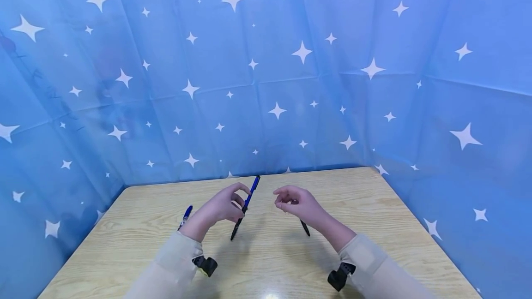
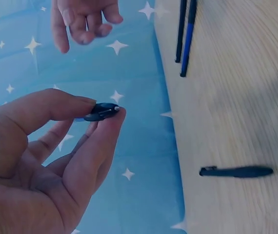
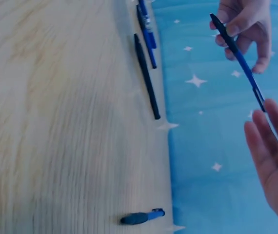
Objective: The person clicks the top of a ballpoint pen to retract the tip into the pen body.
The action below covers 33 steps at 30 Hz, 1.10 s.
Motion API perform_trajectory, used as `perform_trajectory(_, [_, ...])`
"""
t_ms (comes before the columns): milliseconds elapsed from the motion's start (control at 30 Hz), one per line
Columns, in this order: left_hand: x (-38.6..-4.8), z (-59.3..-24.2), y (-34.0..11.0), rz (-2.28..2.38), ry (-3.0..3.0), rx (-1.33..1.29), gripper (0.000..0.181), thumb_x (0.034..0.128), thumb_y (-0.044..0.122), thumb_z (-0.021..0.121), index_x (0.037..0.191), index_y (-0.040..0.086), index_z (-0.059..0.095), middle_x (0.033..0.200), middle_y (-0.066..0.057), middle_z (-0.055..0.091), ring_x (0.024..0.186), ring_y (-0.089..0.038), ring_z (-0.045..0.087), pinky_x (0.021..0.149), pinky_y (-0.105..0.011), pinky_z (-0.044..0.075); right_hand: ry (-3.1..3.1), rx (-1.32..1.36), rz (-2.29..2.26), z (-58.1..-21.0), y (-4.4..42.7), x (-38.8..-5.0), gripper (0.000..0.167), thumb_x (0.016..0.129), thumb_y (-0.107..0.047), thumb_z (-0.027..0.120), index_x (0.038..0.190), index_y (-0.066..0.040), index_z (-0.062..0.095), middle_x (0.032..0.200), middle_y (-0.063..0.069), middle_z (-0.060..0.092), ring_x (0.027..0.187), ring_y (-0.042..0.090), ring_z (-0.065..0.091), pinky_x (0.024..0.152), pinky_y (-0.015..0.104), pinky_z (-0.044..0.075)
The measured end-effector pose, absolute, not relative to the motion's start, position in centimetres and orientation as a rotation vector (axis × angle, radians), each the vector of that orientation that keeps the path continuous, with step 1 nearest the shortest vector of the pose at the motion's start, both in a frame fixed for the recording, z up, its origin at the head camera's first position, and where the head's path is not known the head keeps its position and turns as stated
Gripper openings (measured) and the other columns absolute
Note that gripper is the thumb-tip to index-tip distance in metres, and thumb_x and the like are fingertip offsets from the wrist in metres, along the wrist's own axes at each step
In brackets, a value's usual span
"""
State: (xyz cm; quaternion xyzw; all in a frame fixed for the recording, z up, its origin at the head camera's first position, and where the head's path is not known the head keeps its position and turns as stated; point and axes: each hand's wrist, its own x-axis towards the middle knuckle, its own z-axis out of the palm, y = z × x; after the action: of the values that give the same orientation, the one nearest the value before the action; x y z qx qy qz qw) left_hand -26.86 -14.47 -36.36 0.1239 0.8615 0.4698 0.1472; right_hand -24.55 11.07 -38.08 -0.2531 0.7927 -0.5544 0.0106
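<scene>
Blue curtain (image 1: 274, 77) with white stars (image 1: 301, 52) hung behind and at both sides of the table (image 1: 357, 197), whose pale wood showed grain and one small bright reflection (image 1: 271, 296).

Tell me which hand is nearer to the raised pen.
Left: the left hand pinches the raised pen between thumb and fingers; the right hand is apart from it, off to its right.

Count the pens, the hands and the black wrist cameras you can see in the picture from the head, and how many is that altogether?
Pens: 3
Hands: 2
Black wrist cameras: 2
Total: 7
</scene>
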Motion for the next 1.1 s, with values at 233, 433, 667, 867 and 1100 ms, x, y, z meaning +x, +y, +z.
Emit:
perform_trajectory(233, [-26.3, -36.2, -13.4, 1.457, 2.425, 0.444, 0.056, 0.0773, -0.013, 0.069, 0.126, 0.009, 0.051, 0.093, -0.012, 0.059, 0.074, -0.022, 0.063, 0.062, -0.037, 0.056, 2.489, -0.702, -1.945, -39.2, 10.9, -25.8, 0.032, 0.094, -0.008, 0.065, 0.125, -0.005, 0.061, 0.104, 0.011, 0.067, 0.098, 0.025, 0.062, 0.082, 0.032, 0.053])
perform_trajectory(433, [-25.6, -36.3, -12.4, 1.582, 2.39, 0.517, 0.053, 0.0795, -0.012, 0.069, 0.127, 0.006, 0.053, 0.095, -0.012, 0.059, 0.079, -0.021, 0.064, 0.066, -0.038, 0.057, 2.506, -0.676, -2.109, -39.3, 10.2, -26.1, 0.033, 0.091, -0.011, 0.07, 0.124, -0.012, 0.064, 0.106, 0.008, 0.067, 0.098, 0.022, 0.064, 0.082, 0.032, 0.054])
perform_trajectory(667, [-25.0, -36.8, -11.3, 1.742, 2.312, 0.543, 0.05, 0.0812, -0.008, 0.071, 0.127, 0.003, 0.054, 0.098, -0.013, 0.061, 0.083, -0.022, 0.062, 0.07, -0.037, 0.058, 2.416, -0.646, -2.285, -38.5, 9.4, -25.8, 0.039, 0.089, -0.014, 0.073, 0.127, -0.014, 0.062, 0.113, 0.006, 0.066, 0.102, 0.023, 0.063, 0.086, 0.031, 0.054])
perform_trajectory(867, [-24.6, -37.5, -10.4, 1.768, 2.32, 0.547, 0.048, 0.0819, -0.001, 0.074, 0.126, -0.001, 0.056, 0.099, -0.011, 0.061, 0.088, -0.022, 0.063, 0.071, -0.037, 0.058, 2.328, -0.674, -2.353, -38.3, 9.2, -25.8, 0.041, 0.091, -0.015, 0.071, 0.131, -0.015, 0.06, 0.116, 0.009, 0.064, 0.105, 0.023, 0.063, 0.088, 0.032, 0.053])
perform_trajectory(1100, [-24.2, -38.1, -9.3, 1.821, 2.294, 0.498, 0.037, 0.0833, 0.002, 0.076, 0.118, 0.0, 0.062, 0.097, -0.01, 0.062, 0.088, -0.022, 0.064, 0.07, -0.036, 0.059, 2.276, -0.662, -2.413, -38.1, 9.0, -25.7, 0.043, 0.091, -0.015, 0.071, 0.132, -0.017, 0.061, 0.116, 0.015, 0.062, 0.105, 0.024, 0.064, 0.087, 0.033, 0.054])
